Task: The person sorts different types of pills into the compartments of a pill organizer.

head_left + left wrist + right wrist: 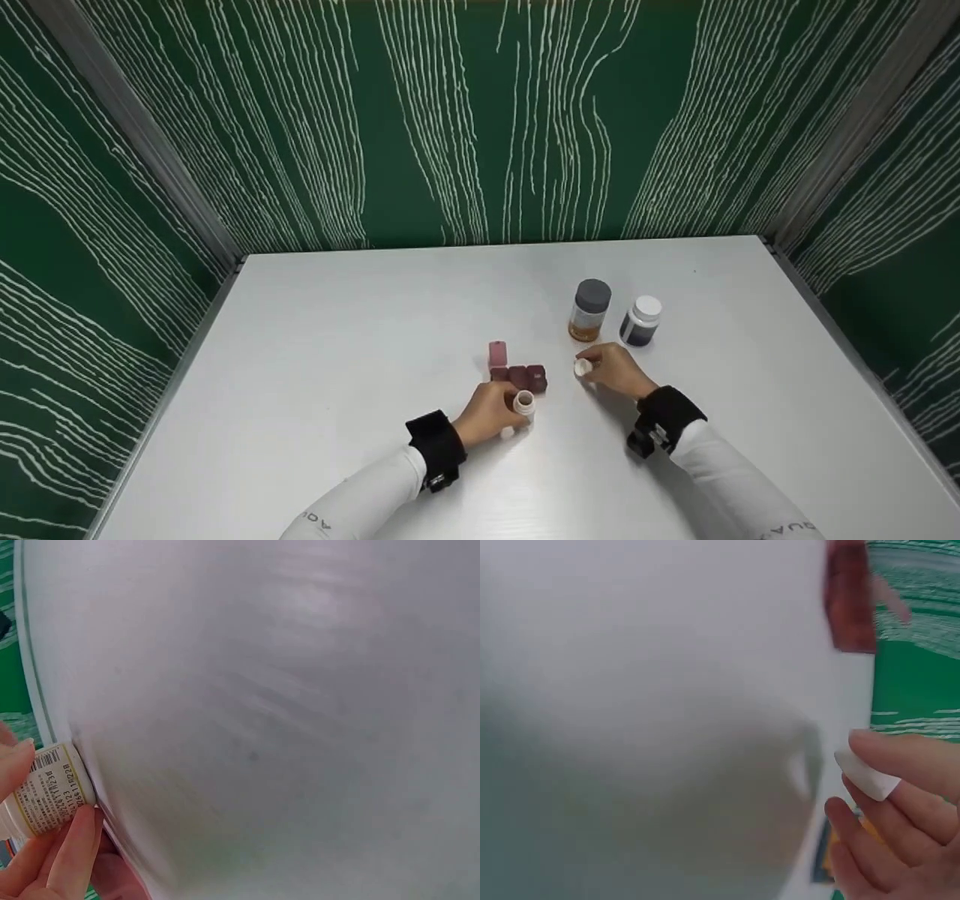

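Observation:
My left hand grips a small white bottle with its round mouth uncovered and facing up. In the left wrist view, printed text and a barcode show on the label of the bottle, with thumb and fingers around it. Off to the right, my right hand pinches a small white cap, apart from the bottle. The right wrist view shows the cap between thumb and fingers. Just beyond the left hand lie several dark red blocks in a row, a pink block behind them.
Beyond the right hand stand a clear jar with a grey lid and amber contents, and a dark-labelled bottle with a white cap. They are on a white table. Green panels with white streaks enclose the back and sides.

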Motion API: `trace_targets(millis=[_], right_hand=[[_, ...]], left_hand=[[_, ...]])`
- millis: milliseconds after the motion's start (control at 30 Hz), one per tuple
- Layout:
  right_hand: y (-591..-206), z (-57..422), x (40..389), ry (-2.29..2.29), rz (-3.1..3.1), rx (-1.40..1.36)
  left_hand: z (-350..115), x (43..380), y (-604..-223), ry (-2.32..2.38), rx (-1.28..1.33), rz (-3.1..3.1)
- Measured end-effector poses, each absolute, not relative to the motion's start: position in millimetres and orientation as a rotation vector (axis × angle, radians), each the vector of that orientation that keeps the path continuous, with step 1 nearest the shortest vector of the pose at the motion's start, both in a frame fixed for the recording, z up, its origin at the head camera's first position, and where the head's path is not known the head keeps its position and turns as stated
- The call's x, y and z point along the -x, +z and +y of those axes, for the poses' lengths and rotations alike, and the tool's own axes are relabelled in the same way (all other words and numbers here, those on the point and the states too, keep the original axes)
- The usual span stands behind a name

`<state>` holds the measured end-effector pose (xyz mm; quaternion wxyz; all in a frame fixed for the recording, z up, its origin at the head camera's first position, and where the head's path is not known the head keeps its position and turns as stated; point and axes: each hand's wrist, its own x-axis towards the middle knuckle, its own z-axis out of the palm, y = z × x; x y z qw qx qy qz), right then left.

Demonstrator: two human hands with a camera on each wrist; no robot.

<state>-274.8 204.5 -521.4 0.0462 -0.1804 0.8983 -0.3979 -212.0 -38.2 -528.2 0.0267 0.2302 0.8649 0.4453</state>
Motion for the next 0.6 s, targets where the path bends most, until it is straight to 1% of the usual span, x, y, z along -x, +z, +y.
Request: trace_targets(millis=[133, 600], right_hand=[[-524.3, 210.6, 274.5, -1.207, 2.736, 0.493], [-525.3, 215.3, 273.4, -1.074, 2.767, 0.504]], left_hand=[[-38.3, 211.0, -527.5, 1.380, -0.709, 2.675], [-36.3, 210.7, -528.7, 1.400, -0.680, 2.692]])
